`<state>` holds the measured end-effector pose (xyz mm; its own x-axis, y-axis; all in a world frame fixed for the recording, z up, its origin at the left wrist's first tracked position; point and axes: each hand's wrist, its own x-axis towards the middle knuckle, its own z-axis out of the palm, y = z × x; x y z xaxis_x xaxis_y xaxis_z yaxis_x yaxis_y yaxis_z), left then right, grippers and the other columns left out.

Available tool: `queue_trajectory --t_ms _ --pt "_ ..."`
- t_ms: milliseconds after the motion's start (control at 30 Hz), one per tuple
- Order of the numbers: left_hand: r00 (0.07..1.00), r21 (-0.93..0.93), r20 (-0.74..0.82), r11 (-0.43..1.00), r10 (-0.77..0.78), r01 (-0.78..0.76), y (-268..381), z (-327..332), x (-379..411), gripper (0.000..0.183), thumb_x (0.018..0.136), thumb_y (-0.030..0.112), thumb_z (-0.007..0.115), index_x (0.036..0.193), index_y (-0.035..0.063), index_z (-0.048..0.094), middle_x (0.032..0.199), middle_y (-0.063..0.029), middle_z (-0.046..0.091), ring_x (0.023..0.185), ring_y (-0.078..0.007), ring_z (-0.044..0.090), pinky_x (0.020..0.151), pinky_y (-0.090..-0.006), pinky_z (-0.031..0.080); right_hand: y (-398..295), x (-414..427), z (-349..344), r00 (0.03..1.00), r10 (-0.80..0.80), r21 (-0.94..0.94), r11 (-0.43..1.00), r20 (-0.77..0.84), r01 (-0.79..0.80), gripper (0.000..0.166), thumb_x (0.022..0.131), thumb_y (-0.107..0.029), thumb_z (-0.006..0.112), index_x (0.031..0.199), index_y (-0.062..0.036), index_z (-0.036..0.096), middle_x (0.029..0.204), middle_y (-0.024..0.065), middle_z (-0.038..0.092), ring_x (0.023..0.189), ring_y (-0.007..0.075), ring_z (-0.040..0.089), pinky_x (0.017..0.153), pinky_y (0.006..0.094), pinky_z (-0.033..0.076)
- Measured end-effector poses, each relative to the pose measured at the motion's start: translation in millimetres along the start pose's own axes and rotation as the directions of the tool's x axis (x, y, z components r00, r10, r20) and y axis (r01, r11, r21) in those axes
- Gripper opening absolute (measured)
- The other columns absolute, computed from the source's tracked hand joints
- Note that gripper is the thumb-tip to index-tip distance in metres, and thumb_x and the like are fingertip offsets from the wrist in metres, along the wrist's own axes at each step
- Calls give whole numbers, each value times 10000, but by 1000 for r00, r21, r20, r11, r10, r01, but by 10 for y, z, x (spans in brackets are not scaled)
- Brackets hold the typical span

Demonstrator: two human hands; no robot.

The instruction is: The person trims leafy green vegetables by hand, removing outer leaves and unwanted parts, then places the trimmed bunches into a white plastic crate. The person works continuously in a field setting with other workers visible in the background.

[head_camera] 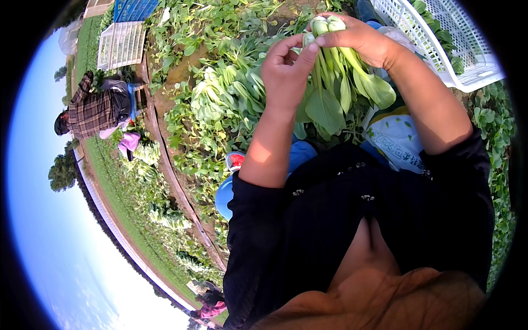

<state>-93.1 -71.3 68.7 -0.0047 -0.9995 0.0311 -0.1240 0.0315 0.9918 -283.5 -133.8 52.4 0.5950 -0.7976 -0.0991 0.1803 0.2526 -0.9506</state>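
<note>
My right hand (pixel 357 39) grips a small bunch of bok choy (pixel 336 82) around its pale stem bases, the leaves hanging down. With thumb and fingers my left hand (pixel 288 68) pinches the base of one bok choy (pixel 308 40) at the bunch's left side. Whether that piece is separate from the bunch cannot be told. Beside my left forearm lies a heap of harvested bok choy (pixel 227 90) on the ground. Below my right forearm a printed white plastic bag (pixel 394 136) lies near my lap and bears writing.
A white plastic crate (pixel 474 80) with greens inside stands beyond my right arm. Two other people, a person in a plaid shirt (pixel 93 115) and a more distant person (pixel 212 307), are at the left. White (pixel 121 45) and blue crates (pixel 134 10) stand near a long wooden strip (pixel 169 165).
</note>
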Motion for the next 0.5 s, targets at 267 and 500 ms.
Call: queue_trajectory --t_ms 267,500 --pt "992 -497 -70 866 -107 59 54 223 109 257 900 72 679 1125 -36 615 1010 -59 669 857 -101 623 795 -228 497 34 7 -1 994 52 148 988 -95 -38 510 820 -166 722 1276 -45 526 1126 24 594 1069 123 544 964 277 422" --pt "996 -250 -81 968 -40 19 205 89 34 264 910 77 674 1137 -41 612 974 -54 678 854 -80 612 735 -214 506 -152 -63 -28 999 -41 -281 959 23 46 509 798 -161 716 1257 -60 521 1112 16 574 1037 109 529 936 272 424"
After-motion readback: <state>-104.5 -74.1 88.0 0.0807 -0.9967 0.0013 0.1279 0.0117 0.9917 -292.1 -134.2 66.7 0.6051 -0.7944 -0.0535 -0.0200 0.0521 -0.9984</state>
